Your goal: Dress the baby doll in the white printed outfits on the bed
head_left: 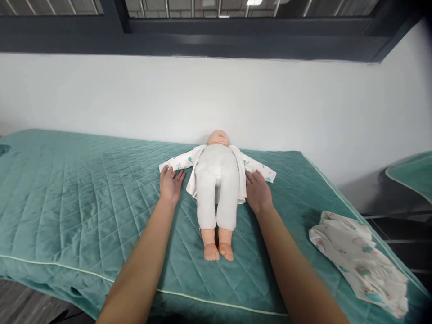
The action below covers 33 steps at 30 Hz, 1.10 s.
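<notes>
Head view: one camera, looking down over both forearms at a bed.
Left hand (171, 183): flat, palm down, fingers spread and relaxed, gripping nothing. The fingertips rest on the cuff end of one jacket sleeve.
Right hand (258, 191): also flat and slack, palm down, pressed on the jacket where its other sleeve meets the open front flap. Nothing is pinched.
Doll (218, 189): right between the two hands, on its back, head pointing away from them towards the wall. It has a smooth plastic head, a soft, padded white cloth body and legs, and bare plastic feet nearest the wrists.
Jacket (261, 170): thin white cotton with small teal and pink prints. It is spread open under the doll, front flaps lying to either side of the body and sleeves stretched out sideways, one towards each hand.
Cover (84, 189): teal, velvety, stitched in a diamond quilt pattern with pale piping along the edge. It lies under both hands and the doll.
Cloth (357, 258): the same printed white fabric, loosely folded and rumpled, well off to the outer side of the right forearm near the bed's edge.
Wall (303, 112): plain matte white, just beyond the doll's head.
Window frame (216, 42): dark grey, straight bars, high above the wall.
Second bed (413, 173): a teal rounded corner far beyond the right hand.
</notes>
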{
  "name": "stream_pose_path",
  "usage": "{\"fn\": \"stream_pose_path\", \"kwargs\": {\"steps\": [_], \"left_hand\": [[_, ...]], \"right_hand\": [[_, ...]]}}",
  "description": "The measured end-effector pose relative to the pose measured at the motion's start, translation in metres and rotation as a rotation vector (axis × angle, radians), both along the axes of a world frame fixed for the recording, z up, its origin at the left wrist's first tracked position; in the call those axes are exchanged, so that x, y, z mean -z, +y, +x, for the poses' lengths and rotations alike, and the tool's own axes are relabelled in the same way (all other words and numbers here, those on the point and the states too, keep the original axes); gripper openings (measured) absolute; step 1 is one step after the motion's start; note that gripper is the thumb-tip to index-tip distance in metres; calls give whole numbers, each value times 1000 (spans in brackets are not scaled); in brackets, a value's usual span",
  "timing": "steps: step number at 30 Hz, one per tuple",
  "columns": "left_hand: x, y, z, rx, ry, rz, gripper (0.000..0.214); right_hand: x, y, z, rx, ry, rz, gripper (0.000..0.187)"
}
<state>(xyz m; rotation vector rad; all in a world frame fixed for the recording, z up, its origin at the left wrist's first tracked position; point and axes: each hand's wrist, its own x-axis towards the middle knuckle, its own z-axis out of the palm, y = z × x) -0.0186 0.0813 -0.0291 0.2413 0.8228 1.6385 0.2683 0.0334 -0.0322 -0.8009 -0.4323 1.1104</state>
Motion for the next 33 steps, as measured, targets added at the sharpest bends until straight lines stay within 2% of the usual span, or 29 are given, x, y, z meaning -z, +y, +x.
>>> {"fn": "stream_pose_path", "kwargs": {"steps": [4, 7, 10, 14, 16, 21, 24, 27, 30, 33], "left_hand": [[1, 13, -17, -52, -28, 18, 29], [2, 22, -25, -81, -23, 53, 20], [2, 28, -30, -110, -22, 79, 10], [0, 30, -34, -183, -40, 76, 8], [-1, 29, -35, -189, -43, 70, 11], [-2, 26, -35, -168, -12, 69, 36], [-2, 25, -34, -138, 5, 64, 31], [-1, 24, -33, -110, -4, 61, 16], [-1, 25, -33, -103, -14, 71, 11], [-2, 26, -33, -132, -12, 75, 13]], "right_hand": [[-5, 9, 16, 13, 106, -113, 28], [-11, 10, 20, -8, 128, -101, 33], [-15, 7, 21, 2, 146, -69, 30], [-17, 3, 19, -101, 125, -104, 19], [-17, 2, 16, -122, 83, -130, 23], [-17, 11, 8, -41, 45, -107, 48], [-16, 20, 12, -3, 30, -69, 55], [-15, 26, 26, 115, 41, -66, 60], [-15, 28, 46, 231, 92, -67, 55], [-15, 30, 65, 264, 106, -56, 41]]}}
